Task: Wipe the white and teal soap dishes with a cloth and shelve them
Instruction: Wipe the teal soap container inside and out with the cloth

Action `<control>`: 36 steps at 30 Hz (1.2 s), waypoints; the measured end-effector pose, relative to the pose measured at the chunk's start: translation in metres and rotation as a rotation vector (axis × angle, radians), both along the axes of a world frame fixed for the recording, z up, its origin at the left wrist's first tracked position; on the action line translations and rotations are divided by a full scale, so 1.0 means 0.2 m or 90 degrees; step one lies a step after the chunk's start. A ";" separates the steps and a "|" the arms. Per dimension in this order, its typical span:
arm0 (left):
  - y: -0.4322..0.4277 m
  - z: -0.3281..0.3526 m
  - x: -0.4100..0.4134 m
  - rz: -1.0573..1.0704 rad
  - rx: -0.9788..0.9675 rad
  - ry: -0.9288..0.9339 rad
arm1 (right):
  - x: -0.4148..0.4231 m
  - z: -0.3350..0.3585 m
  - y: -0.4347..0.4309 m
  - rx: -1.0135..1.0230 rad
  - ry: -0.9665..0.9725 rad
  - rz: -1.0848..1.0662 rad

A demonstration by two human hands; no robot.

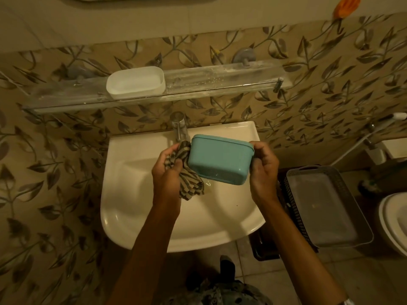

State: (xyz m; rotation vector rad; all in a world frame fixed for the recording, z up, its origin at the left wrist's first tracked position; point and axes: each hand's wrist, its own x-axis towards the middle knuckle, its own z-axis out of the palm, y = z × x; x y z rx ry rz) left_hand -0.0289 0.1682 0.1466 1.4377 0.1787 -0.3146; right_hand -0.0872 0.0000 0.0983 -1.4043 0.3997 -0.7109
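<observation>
My arms reach out over the white sink. My left hand is curled round a stripy cloth that touches the left end of the teal soap dish, and my right hand grips the other end with bent fingers, so the dish is tipped on its side above the sink. Farther back, past the tap, the white soap dish sits on the glass shelf on the wall.

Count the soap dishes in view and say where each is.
2. The white soap dish sits on the glass shelf; the teal soap dish is in the right hand above the sink. An orange wall item is unclear.
</observation>
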 end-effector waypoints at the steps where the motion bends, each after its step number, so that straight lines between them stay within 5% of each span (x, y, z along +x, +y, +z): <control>1: 0.00 0.02 0.00 0.000 0.027 -0.039 | 0.00 0.00 0.00 -0.008 0.013 0.020; 5: -0.02 0.08 -0.02 0.003 0.097 -0.162 | 0.01 0.03 0.04 0.227 -0.037 0.061; 8: -0.04 0.10 -0.04 -0.023 0.129 -0.221 | 0.03 0.04 0.05 0.371 -0.014 -0.039; 19: -0.06 0.22 -0.01 0.047 0.276 -0.487 | 0.11 0.13 0.02 0.147 -0.007 -0.109; 25: -0.21 0.23 -0.16 -0.078 0.460 -0.457 | 0.16 0.16 0.07 0.106 -0.002 -0.106; 29: -0.32 0.22 -0.34 -0.149 0.484 -0.548 | 0.15 0.14 0.07 0.021 -0.011 -0.117; 33: -0.35 0.21 -0.34 -0.154 0.513 -0.614 | 0.14 0.15 0.05 0.053 -0.054 -0.120; 36: -0.29 0.19 -0.23 -0.128 0.526 -0.559 | 0.15 0.16 0.04 0.131 -0.059 -0.151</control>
